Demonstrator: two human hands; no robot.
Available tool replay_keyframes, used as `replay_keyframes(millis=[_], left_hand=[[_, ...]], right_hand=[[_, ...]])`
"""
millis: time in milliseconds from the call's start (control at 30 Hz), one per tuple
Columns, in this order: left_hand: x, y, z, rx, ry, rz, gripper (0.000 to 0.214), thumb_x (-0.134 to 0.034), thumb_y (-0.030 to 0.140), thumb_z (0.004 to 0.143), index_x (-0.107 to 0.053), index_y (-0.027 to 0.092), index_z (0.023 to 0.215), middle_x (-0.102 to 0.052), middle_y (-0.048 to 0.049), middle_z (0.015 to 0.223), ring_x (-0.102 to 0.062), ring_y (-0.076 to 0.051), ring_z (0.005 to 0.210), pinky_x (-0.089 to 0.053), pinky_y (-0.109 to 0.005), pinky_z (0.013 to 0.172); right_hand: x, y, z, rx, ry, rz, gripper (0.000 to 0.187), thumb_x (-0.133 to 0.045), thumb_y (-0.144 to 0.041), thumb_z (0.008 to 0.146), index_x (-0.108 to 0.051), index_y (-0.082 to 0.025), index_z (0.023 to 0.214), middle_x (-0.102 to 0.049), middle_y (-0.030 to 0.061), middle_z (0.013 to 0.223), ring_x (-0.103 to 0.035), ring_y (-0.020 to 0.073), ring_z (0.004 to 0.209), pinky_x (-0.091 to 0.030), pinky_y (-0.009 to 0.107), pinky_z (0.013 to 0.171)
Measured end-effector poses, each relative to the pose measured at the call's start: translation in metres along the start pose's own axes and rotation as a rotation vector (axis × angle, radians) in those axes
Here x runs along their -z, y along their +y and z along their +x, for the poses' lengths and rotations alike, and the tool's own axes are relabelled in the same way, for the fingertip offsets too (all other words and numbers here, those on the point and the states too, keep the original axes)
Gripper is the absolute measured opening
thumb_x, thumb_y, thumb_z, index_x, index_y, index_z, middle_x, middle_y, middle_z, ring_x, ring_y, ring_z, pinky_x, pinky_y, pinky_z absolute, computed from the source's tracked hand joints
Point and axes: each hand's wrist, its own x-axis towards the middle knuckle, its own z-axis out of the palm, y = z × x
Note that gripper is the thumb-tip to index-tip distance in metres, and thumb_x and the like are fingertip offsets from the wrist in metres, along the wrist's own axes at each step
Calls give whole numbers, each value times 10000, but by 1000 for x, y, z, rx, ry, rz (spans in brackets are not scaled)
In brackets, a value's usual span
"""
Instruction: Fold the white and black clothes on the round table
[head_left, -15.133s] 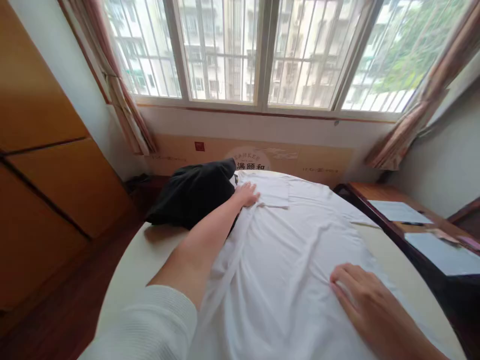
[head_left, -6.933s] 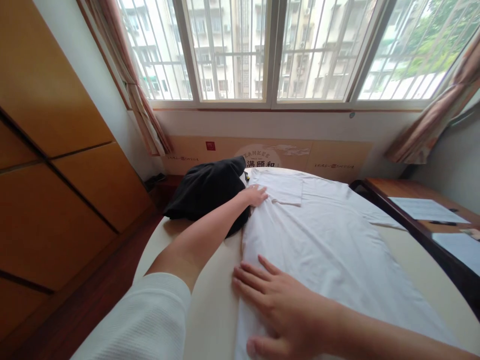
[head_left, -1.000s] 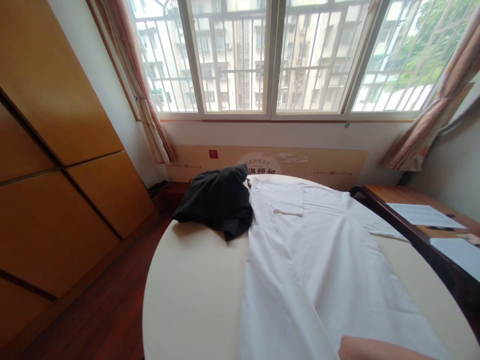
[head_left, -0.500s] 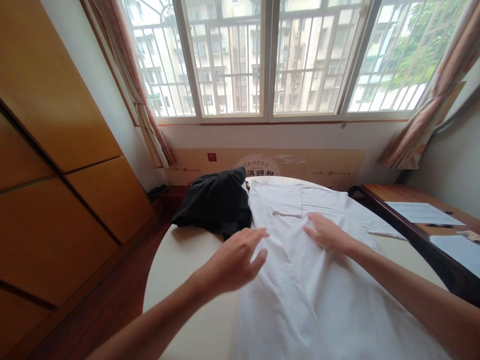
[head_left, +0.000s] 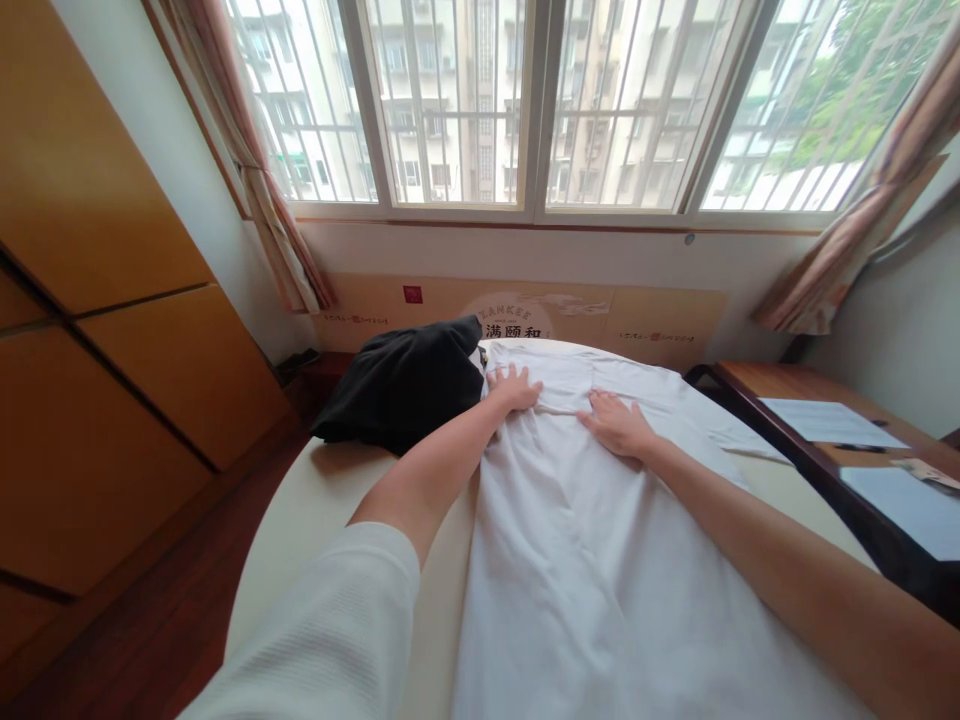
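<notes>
A white garment (head_left: pixel 555 540), wrinkled along its length, lies spread over a round cream table (head_left: pixel 300 540). My left hand (head_left: pixel 516 388) rests on its far left part with the fingers spread, close to a folded edge. On the same cloth, a little to the right, my right hand (head_left: pixel 616 422) lies palm down, fingers stretched out. Neither hand grips the fabric. Just left of my left hand, a black cloth bundle (head_left: pixel 405 390) sits on the table.
To the right stands a dark-edged wooden desk (head_left: pixel 757 382) with papers (head_left: pixel 829 422) and a pen on it. A printed cardboard panel (head_left: pixel 667 310) leans below the barred window. Wooden cabinets (head_left: pixel 127 430) fill the left side.
My left hand has reached forward from above the garment onto its far left part. My right hand has shifted slightly left and forward on the cloth. The view has moved a little.
</notes>
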Motion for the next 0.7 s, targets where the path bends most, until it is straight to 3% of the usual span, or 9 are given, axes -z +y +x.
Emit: replay_keyframes(millis=[133, 267, 533, 700], left_hand=[[2, -11, 17, -31, 11, -11, 800, -193, 652, 1024, -220, 232, 1705, -53, -114, 1802, 11, -433, 1640, 10, -653, 1277], [3, -23, 27, -74, 25, -7, 747, -202, 626, 1037, -239, 283, 1700, -81, -81, 1803, -45, -391, 1648, -10, -634, 1284], [1, -29, 29, -108, 48, -21, 714, -209, 594, 1061, -262, 277, 1698, -110, -72, 1800, -72, -369, 1647, -10, -607, 1294], [5, -31, 28, -127, 29, 0, 708, -237, 567, 1067, -243, 256, 1703, -103, -80, 1800, -69, -361, 1648, -11, -597, 1294]], right_hand=[[3, 2, 14, 17, -15, -5, 753, -226, -587, 1085, -272, -148, 1694, -163, 133, 1782, -139, 327, 1645, -100, 671, 1279], [6, 3, 9, 41, -32, -15, 793, -244, -616, 1079, -214, -141, 1713, -139, 125, 1785, -118, 305, 1651, -78, 622, 1296], [3, 39, -57, 63, -39, -33, 700, -131, -510, 1094, -265, -214, 1714, -177, 51, 1782, -136, 268, 1650, -92, 574, 1314], [0, 62, -95, 59, -36, -97, 720, -200, -541, 1085, -226, -212, 1725, -146, 66, 1783, -125, 277, 1650, -96, 582, 1313]])
